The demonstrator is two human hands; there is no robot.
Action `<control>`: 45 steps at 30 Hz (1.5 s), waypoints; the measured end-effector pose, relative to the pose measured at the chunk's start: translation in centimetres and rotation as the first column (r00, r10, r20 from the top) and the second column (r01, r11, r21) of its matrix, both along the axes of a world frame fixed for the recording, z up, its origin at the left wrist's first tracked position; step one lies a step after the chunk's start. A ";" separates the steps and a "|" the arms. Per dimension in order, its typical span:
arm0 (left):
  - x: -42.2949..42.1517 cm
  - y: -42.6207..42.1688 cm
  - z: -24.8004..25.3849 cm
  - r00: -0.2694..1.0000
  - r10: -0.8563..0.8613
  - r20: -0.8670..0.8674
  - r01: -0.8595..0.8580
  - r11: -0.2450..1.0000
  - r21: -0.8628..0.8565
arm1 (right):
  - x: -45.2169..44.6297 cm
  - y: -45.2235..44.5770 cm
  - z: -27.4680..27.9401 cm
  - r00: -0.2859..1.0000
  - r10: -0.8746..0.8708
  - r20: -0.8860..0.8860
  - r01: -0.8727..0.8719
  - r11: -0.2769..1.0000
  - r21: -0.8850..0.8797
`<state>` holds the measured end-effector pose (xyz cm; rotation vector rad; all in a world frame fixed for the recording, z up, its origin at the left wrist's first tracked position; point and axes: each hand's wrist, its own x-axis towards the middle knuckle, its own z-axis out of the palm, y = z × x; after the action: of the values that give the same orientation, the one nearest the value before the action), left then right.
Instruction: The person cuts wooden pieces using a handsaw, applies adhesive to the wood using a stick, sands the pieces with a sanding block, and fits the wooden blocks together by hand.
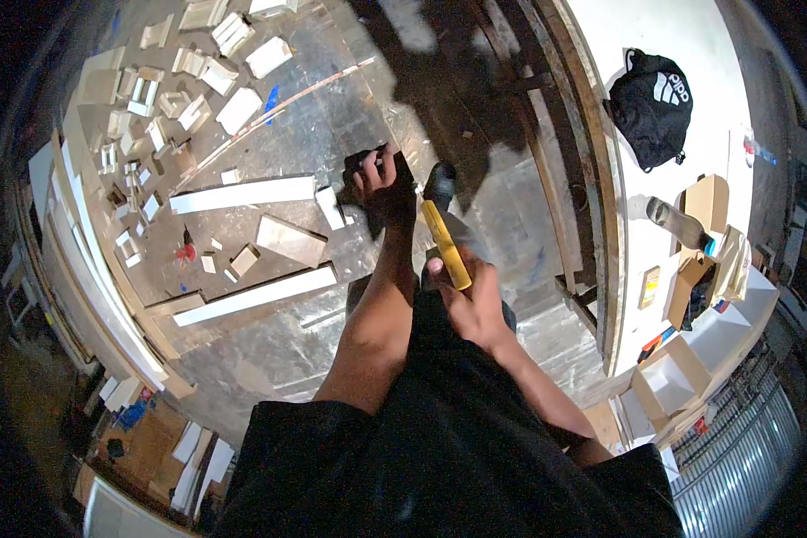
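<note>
My right hand (477,307) is wrapped round a long yellow bar-shaped tool (448,247), with the thumb along its side. The tool slants up and to the left in front of my body, and its exact kind is not clear. My left hand (378,175) is farther forward with curled fingers, partly in deep shadow. Something dark lies at these fingers, but I cannot make out what it is. Left of that hand, a small white-faced board (330,208) lies on the floor near the end of a long white strip (242,194).
Many small wooden pieces (239,109) lie at the upper left. Another white strip (255,294), a board (290,240) and a red-handled tool (186,247) lie nearer. On the right, a white table (632,193) bears a black bag (652,109), a bottle (677,221) and open boxes (668,381).
</note>
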<state>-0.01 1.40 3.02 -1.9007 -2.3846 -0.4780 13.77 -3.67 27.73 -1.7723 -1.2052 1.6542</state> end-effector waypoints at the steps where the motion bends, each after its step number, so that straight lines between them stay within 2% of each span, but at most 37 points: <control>1: 0.1 0.1 0.1 1.000 0.000 -0.002 0.000 1.000 -0.003 | -0.1 0.1 -0.3 1.000 -0.016 0.004 0.016 1.000 0.013; 3: 0.8 0.2 0.0 0.993 0.099 0.064 -0.103 0.993 0.065 | -0.1 0.4 -0.8 1.000 -0.009 0.016 0.010 1.000 -0.026; 6: 0.5 0.2 -0.4 0.999 0.034 0.012 -0.035 0.996 0.081 | 0.3 0.9 -1.7 0.998 0.005 0.060 -0.001 0.997 -0.077; 7: 0.7 -0.1 -0.2 0.996 0.052 0.069 -0.054 0.998 0.030 | 0.5 0.8 -1.9 0.995 0.013 0.094 -0.004 0.996 -0.092; 8: 0.6 0.3 -0.2 0.998 0.041 0.049 -0.043 0.999 0.031 | 0.5 0.5 -2.0 0.995 0.000 0.101 0.009 0.996 -0.087; 10: 0.7 0.4 0.4 0.998 0.029 0.047 -0.030 0.999 0.032 | 0.2 0.7 -2.2 0.999 0.001 0.042 -0.002 1.000 0.024; 11: 0.7 0.1 0.6 0.998 0.027 0.065 -0.029 0.999 0.032 | 0.5 0.5 -2.0 0.993 -0.090 -0.080 0.085 0.994 -0.069; 12: 1.0 0.5 2.3 0.997 0.046 0.068 -0.048 0.998 0.032 | 0.8 0.1 -2.3 0.993 -0.091 -0.074 0.086 0.994 -0.070; 14: 1.4 0.1 3.1 0.995 0.069 0.065 -0.071 0.997 0.026 | 1.1 -1.4 -2.8 0.998 -0.021 0.065 0.025 0.998 -0.062; 16: 0.8 0.1 1.3 0.997 0.081 0.016 -0.081 0.995 0.054 | 0.8 -1.5 -1.3 0.999 -0.016 0.033 0.018 0.998 -0.059; 17: 0.6 0.0 0.1 0.995 0.090 0.049 -0.094 0.992 0.081 | 1.1 -1.6 -0.9 0.999 0.002 0.053 0.002 0.997 -0.083; 19: 1.0 -0.2 1.1 0.997 0.073 0.040 -0.075 0.996 0.049 | 1.4 -2.0 -1.2 0.997 0.013 0.079 -0.005 0.994 -0.108; 21: 0.7 0.2 2.0 0.998 0.058 0.019 -0.059 0.998 0.026 | 0.7 -2.2 -2.9 0.991 0.084 0.103 -0.089 0.995 0.042; 24: 1.0 0.5 2.9 1.000 0.019 0.018 -0.019 1.000 0.017 | 0.0 -1.7 -4.3 0.997 0.044 0.064 -0.047 0.998 0.051; 25: 1.2 0.4 3.0 0.998 0.043 0.037 -0.044 0.999 0.021 | 0.6 -1.6 -3.9 1.000 0.004 0.009 -0.003 0.988 -0.155; 26: 1.4 -0.1 3.2 0.996 0.068 0.060 -0.069 0.998 0.014 | 1.0 -2.1 -3.3 1.000 0.002 0.013 0.000 0.987 -0.163; 27: 1.5 -0.3 2.7 0.996 0.068 0.065 -0.069 0.998 0.010 | 1.4 -2.7 -2.6 1.000 -0.004 0.010 0.005 0.997 -0.080; 28: 1.2 -0.4 1.6 0.996 0.087 0.029 -0.088 0.996 0.010 | 1.4 -3.0 -1.8 1.000 -0.001 -0.001 0.001 1.000 0.005; 29: 0.7 -0.3 0.5 0.994 0.105 -0.008 -0.105 0.994 0.013 | 1.3 -3.5 -0.6 0.997 -0.076 -0.029 0.077 0.996 0.043; 32: 0.3 -0.5 -1.3 0.995 0.095 -0.033 -0.094 0.995 0.024 | 2.0 -3.2 -2.0 0.999 -0.046 -0.015 0.045 0.997 -0.066; 33: 0.3 -0.8 -0.7 0.995 0.055 -0.081 -0.054 0.998 0.013 | 1.7 -2.7 -1.4 1.000 0.018 0.008 -0.018 1.000 -0.021; 34: 0.3 -1.0 -0.1 0.992 0.016 -0.128 -0.015 1.000 0.003 | 1.6 -3.6 -1.2 1.000 0.009 0.013 -0.008 0.999 -0.032; 36: 1.0 -0.5 1.7 0.998 0.049 0.048 -0.051 0.998 0.041 | 1.9 -4.1 -1.4 0.989 0.101 0.109 -0.100 0.995 -0.012; 37: 1.1 -0.4 1.9 0.997 0.041 0.071 -0.049 0.992 0.114 | 1.7 -4.3 -1.2 0.997 0.014 0.080 -0.014 1.000 -0.001; 41: 1.1 -0.2 1.1 0.997 0.076 0.029 -0.077 0.995 0.058 | 1.8 -4.7 -1.3 0.995 0.049 0.090 -0.051 0.998 0.028; 43: 0.9 -0.1 0.6 0.997 0.063 0.053 -0.070 0.988 0.141 | 2.1 -3.9 -0.8 0.998 0.010 0.069 -0.008 1.000 -0.023; 45: 0.7 -0.3 0.8 0.997 0.047 0.060 -0.054 0.992 0.114 | 2.2 -2.9 -0.2 0.998 0.019 0.061 -0.017 0.999 -0.036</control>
<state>0.72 1.09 3.80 -1.7981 -2.3764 -0.6599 15.97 -6.55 27.51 -1.8513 -1.2285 1.6522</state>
